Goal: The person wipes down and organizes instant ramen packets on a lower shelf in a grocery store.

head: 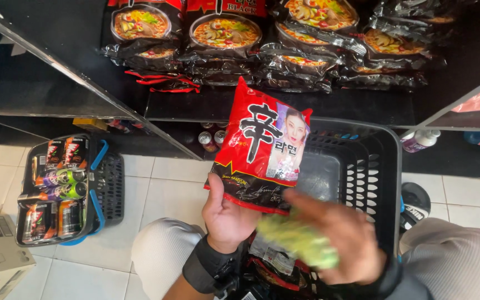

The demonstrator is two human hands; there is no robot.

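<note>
Cans and small packs fill a dark basket with blue handles (106, 189) on the tiled floor (156, 194) at far left. Nearer the middle, the left hand (226, 214) grips the lower edge of a red noodle packet (262, 147), holding it up over a black basket (362, 166). To the right, the right hand (343, 236), motion-blurred, closes on a pale green cloth (298, 239). Dark noodle packs (284, 39) line the shelf above.
</note>
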